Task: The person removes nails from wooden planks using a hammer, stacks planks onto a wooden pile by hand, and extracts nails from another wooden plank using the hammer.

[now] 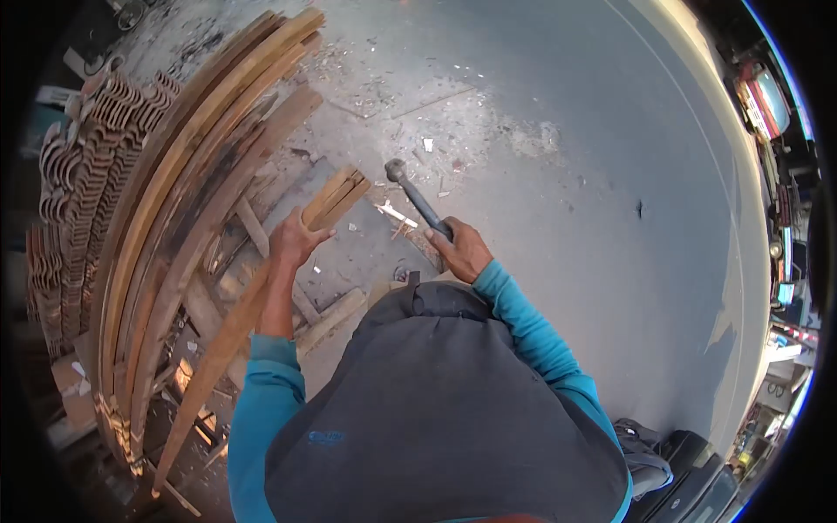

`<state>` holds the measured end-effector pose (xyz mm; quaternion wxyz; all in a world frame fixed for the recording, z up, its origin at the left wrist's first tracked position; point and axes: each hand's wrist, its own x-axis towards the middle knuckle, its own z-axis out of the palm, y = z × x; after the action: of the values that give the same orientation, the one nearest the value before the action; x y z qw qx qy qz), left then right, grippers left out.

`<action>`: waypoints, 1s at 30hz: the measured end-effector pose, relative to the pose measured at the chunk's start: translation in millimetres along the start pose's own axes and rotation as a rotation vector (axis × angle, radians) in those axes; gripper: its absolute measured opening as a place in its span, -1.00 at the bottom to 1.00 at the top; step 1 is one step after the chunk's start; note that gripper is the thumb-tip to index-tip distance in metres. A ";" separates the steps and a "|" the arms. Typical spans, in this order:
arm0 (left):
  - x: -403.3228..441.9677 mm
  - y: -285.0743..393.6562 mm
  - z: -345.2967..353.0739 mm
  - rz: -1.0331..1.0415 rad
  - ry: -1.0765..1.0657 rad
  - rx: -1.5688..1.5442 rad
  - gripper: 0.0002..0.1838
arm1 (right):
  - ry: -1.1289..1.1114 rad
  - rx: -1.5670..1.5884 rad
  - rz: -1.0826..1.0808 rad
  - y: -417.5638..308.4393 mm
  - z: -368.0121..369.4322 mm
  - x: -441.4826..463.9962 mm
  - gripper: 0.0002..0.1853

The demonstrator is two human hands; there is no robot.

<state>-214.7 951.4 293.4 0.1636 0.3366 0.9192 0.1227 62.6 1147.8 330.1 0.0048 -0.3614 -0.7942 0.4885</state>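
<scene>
My left hand (295,239) is closed around a long wooden beam (215,356), close to its upper end. That end has a split or slot in it, and the beam slants down to the lower left. In my right hand (463,252) is a hammer (422,201), gripped by its dark handle. The hammer's head points up and to the left, a short way to the right of the beam's end and apart from it.
More long timbers (196,105) lie stacked on the left, with curved roof tiles (105,166) piled beyond them. Wood chips and debris (428,145) litter the concrete floor. A short wooden piece (331,321) lies near my body. A dark bag (641,453) is at the lower right.
</scene>
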 end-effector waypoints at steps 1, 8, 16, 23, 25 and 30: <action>0.3 -1.6 -1.0 -0.032 -0.019 -0.011 -0.24 | 0.049 0.054 -0.012 -11.3 -2.8 -1.9 -0.43; 0.5 -0.2 -7.7 -0.088 -0.079 -0.046 -0.19 | 0.302 0.577 -0.333 -69.3 -3.0 2.4 -0.63; 1.8 2.6 -12.3 -0.114 -0.116 -0.073 -0.14 | -0.022 -0.014 -0.118 -2.1 44.1 30.0 -0.53; 0.7 -0.5 -8.1 -0.090 -0.108 -0.068 -0.15 | 0.316 0.636 -0.470 -99.6 -13.6 -16.8 -0.64; 1.1 0.5 -11.5 -0.084 -0.130 -0.066 -0.17 | 0.390 0.717 -0.694 -102.0 -12.6 -6.2 -0.65; 2.7 -3.8 -4.0 -0.092 -0.107 -0.082 -0.20 | 0.093 0.024 -0.177 -36.9 37.7 18.9 -0.52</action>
<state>-220.4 949.9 295.3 0.2314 0.2933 0.9178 0.1343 14.0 1119.9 332.7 0.0890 -0.3119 -0.8161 0.4784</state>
